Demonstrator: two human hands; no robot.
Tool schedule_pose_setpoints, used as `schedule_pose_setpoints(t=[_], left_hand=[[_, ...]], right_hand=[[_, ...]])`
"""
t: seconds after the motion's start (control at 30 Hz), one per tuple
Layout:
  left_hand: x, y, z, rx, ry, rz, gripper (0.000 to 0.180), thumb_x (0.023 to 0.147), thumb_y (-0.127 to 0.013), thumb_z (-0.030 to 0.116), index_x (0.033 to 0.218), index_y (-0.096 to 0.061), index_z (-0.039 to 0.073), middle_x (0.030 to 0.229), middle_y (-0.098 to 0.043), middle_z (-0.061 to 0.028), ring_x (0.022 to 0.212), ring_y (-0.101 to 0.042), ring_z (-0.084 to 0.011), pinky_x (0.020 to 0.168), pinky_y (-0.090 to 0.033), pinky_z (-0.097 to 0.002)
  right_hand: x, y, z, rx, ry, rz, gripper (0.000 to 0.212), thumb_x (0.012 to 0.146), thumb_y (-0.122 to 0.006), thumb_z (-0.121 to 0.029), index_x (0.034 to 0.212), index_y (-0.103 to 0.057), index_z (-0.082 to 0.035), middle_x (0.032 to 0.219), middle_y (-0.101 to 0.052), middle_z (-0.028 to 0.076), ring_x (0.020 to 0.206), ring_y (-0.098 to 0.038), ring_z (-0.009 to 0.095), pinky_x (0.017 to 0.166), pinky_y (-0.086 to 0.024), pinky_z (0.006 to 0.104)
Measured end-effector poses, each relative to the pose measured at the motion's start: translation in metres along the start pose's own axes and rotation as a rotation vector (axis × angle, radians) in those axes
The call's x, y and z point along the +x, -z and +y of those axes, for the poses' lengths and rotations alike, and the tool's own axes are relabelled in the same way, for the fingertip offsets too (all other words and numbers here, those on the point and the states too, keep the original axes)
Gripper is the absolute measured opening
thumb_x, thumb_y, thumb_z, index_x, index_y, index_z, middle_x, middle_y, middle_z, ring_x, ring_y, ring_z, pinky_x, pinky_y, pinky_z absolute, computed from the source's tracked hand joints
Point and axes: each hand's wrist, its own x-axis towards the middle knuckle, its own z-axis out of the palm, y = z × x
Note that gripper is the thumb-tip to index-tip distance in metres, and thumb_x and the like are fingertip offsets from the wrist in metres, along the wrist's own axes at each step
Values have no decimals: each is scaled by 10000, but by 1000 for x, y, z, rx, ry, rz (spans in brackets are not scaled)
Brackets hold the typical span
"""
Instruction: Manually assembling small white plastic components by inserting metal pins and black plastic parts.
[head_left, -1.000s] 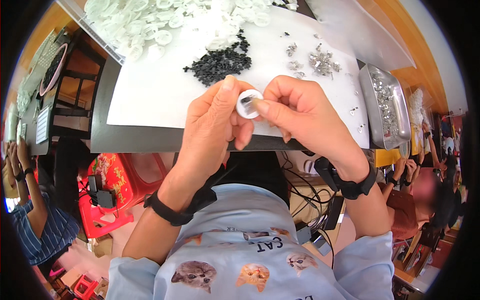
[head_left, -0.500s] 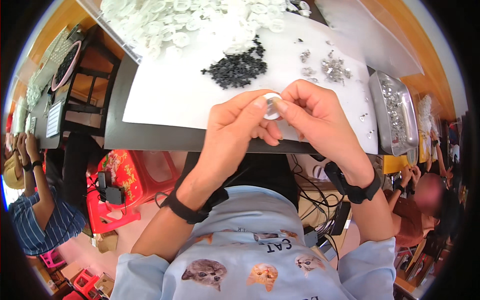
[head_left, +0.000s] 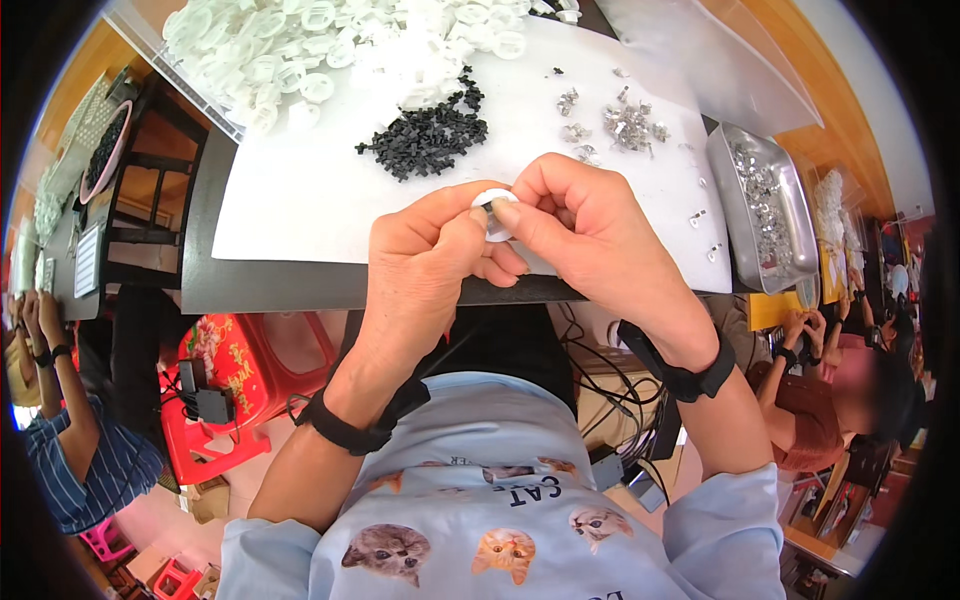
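Observation:
Just above the table's front edge, both hands grip a small round white plastic piece [head_left: 497, 233] with a dark or grey middle, partly hidden by the thumbs. My left hand [head_left: 420, 255] pinches its left side, thumb on top and fingers curled beneath. The thumb of my right hand [head_left: 600, 230] presses over its middle from the right. Beyond the hands, a heap of small black parts [head_left: 425, 138] lies on a white sheet [head_left: 300, 205]. Small shiny metal clips [head_left: 630, 125] are gathered to the right of that heap. A large pile of translucent white plastic pieces [head_left: 300, 45] fills the far left.
A metal tray [head_left: 803, 215] with more clips stands at the sheet's right. Clear plastic sheeting [head_left: 710, 70] lies at the far right. Red stools [head_left: 240, 365] and black cables [head_left: 625, 400] are below table level. Other people sit at left [head_left: 90, 450] and right [head_left: 800, 410].
The whole view has shifted, so table and hands appear farther left. My right thumb has slid farther over the round white plastic piece. Both hands keep their hold.

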Motion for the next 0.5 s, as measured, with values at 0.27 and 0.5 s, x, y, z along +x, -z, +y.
schedule_pose_setpoints(t=[0.27,0.5], left_hand=[[0,-6,-3,33,-15,62,248,906,-473,51,1050,-640,-63,830,-658,-92,708,-629,-115,623,-528,-235],[-2,-8,-4,118,-53,64,261,927,-445,46,1086,-625,-57,856,-662,-93,710,-638,-122,602,-537,-234]], right_hand=[[-3,-3,3,-113,11,35,190,875,-577,-137,786,-521,21,570,-565,90,494,-507,127,462,-404,284],[-6,-4,2,-157,33,72,185,877,-563,-136,797,-530,27,585,-578,150,500,-561,229,480,-434,327]])
